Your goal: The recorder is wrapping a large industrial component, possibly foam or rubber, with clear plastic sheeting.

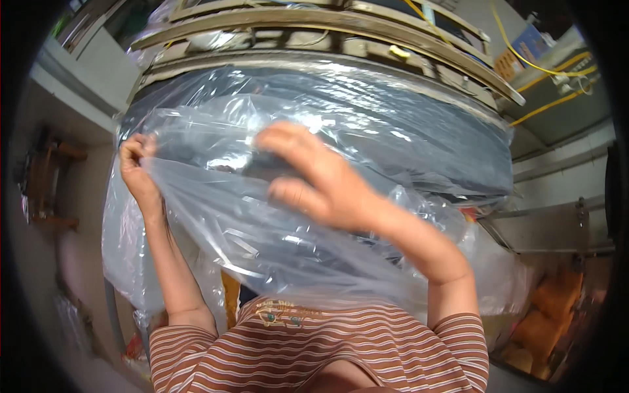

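**Two hands hold a clear plastic bag up over dark folded cloth**

The landmark here is the large clear plastic bag (275, 242), which fills the middle of the view and is lifted up in front of the person's striped shirt (314, 340).

The left hand (137, 173) is at the bag's left edge. Its fingers (131, 149) are pinched tight on a fold of the film, and the plastic runs taut from that pinch, so the grip seems to be what keeps that side stretched and raised.

The right hand (314, 177) is on the upper middle of the bag. It is blurred, so the exact hold is hard to read, but its fingers curl around a bunched piece of film and what looks like a dark item (262, 164) just under it. That would explain why the bag puckers at that spot.

Behind the bag, and seen partly through it, lies a broad stack of dark blue-grey cloth (393, 137) wrapped in more shiny plastic. It sits on a surface whose far edge curves above the bag.

Above the bag, wooden shelving (314, 26) crosses the top of the view, with yellow cables (544, 69) to its upper right. Lower right of the bag are some orange blocks (550, 301), too unclear to identify.
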The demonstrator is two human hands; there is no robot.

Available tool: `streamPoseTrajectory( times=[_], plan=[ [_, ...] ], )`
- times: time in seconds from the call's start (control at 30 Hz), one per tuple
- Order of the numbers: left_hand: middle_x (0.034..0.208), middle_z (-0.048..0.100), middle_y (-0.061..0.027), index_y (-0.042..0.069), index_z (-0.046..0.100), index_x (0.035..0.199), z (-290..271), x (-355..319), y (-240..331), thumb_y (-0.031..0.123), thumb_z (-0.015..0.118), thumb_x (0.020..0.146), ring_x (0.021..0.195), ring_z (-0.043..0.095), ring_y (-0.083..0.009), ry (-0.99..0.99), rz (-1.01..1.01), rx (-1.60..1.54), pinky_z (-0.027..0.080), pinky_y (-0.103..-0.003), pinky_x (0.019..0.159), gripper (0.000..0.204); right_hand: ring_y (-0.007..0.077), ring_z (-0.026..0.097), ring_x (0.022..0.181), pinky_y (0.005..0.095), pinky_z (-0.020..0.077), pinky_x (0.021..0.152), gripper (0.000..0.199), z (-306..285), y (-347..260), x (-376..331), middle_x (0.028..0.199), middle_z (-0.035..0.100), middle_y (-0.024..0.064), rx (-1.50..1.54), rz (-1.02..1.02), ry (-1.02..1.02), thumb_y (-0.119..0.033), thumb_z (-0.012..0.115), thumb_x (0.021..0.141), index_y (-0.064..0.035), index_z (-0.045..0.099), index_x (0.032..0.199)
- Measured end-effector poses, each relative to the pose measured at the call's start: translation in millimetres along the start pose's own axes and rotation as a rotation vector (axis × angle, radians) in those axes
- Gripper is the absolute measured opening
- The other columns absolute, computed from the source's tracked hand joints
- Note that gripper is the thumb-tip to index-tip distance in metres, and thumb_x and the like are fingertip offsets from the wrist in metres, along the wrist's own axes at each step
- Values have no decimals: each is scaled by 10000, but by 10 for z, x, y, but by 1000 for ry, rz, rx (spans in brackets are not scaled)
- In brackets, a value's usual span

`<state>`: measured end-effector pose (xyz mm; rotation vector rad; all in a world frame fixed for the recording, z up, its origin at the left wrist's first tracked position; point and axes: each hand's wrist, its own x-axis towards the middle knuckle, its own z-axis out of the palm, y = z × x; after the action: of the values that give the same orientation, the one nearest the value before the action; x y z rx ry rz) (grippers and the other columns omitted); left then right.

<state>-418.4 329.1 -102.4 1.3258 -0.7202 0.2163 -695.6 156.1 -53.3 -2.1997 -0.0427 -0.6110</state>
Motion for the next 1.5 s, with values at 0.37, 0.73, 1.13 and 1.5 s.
streamPoseTrajectory(
  times=[0.37,0.73,1.13,1.5],
  plan=[
    [1054,567,-128,26,582,1064,79,-108,225,106,612,783,994,562,-250,-459,-33,656,428,-312,874,293,278,266,1344,449,208,1090,601,-82,781,-167,1443,317,85,-766,248,-224,-406,488,886,-77,355,1371],
    [785,645,-102,-4,658,946,1141,736,-927,489,690,722,744,598,-234,-483,-321,573,448,-370,710,543,279,276,1338,451,215,1088,660,-62,709,-98,1442,315,95,-822,255,-238,-408,540,845,-71,342,1377],
    [804,635,12,37,675,877,1009,782,-429,144,715,778,766,566,-59,-234,-323,-173,456,-199,727,151,332,242,1344,460,198,1085,748,-165,742,54,1445,272,182,-678,167,137,-323,665,775,-44,324,1380],
    [748,613,-52,44,586,845,-168,765,-680,115,644,801,648,582,-166,95,141,640,462,-290,608,102,18,394,514,201,294,454,158,-546,576,67,585,481,-64,269,931,-407,-204,633,822,-46,636,827]
  ],
)
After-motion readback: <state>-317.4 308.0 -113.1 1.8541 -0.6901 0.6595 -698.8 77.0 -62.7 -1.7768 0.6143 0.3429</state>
